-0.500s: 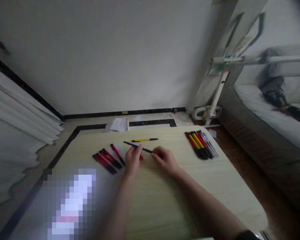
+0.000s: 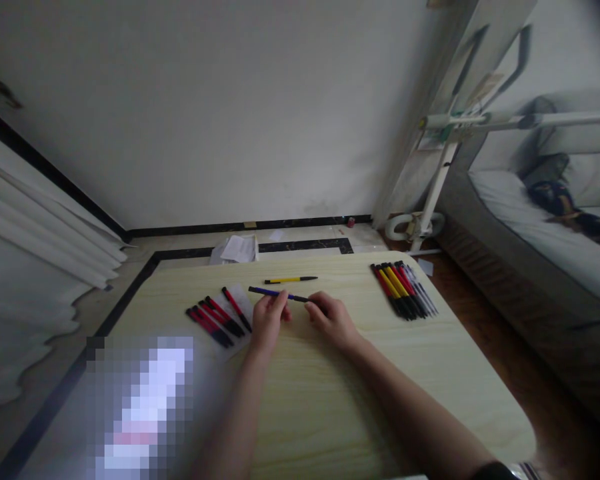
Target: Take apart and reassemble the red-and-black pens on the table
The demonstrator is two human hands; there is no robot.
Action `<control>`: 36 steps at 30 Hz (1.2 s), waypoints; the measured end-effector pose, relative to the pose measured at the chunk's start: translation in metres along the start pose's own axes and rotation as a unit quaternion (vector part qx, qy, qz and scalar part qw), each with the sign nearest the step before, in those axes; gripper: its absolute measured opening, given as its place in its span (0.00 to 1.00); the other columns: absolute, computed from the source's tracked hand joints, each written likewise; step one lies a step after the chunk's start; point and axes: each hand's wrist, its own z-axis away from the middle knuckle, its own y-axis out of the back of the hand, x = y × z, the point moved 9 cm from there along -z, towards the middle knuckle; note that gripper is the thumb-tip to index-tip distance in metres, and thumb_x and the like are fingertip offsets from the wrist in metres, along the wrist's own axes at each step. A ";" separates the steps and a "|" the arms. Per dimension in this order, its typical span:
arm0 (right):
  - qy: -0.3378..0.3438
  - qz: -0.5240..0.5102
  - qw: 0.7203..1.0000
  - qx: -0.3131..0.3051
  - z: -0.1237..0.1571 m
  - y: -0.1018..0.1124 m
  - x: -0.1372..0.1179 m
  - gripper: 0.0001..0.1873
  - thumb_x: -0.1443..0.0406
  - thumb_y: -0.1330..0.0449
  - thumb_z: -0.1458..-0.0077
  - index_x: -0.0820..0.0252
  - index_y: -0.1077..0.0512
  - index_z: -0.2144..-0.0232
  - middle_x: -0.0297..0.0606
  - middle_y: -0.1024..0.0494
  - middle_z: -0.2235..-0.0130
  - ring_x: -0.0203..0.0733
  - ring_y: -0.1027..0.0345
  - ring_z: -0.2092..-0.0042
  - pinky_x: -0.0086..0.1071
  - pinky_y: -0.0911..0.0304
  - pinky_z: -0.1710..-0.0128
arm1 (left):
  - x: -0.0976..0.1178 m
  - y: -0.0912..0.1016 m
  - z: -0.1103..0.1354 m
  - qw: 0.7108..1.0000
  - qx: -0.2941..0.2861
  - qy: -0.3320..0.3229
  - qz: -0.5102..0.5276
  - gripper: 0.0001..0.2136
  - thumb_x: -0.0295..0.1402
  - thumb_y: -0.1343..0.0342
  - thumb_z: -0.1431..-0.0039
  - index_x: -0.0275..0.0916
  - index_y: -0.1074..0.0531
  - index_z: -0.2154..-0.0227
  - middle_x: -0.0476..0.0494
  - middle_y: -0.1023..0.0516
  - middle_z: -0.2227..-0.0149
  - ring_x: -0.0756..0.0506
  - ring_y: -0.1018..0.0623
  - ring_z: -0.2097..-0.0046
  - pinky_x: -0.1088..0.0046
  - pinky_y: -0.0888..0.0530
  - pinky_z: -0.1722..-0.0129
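A blue and black pen is held just above the table, nearly level, its black end pointing right. My left hand pinches it near the middle between thumb and fingers. At the black end, my right hand is closed, thumb and fingertips at the tip; the fingers partly hide the contact. Behind the hands lies a yellow and black pen. Left of my left hand, several red and black pens rest on a pale sheet.
The light wood table carries a row of red, yellow and clear pens at its right. A blurred bright patch covers the lower left. Beyond stand a white exercise frame, a sofa and papers on the floor.
The blue pen has tilted slightly nearer level, its left end dropping a little and its right end rising. Both hands stay almost in place.
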 end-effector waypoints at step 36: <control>0.016 0.026 0.999 -0.014 0.002 -0.001 -0.007 0.13 0.61 0.54 0.43 0.60 0.34 0.74 0.32 0.31 0.78 0.33 0.39 0.76 0.25 0.45 0.75 | 0.001 -0.004 0.002 0.999 -0.030 0.007 -0.016 0.13 0.41 0.45 0.53 0.34 0.31 0.74 0.52 0.34 0.83 0.53 0.33 0.80 0.78 0.37 0.79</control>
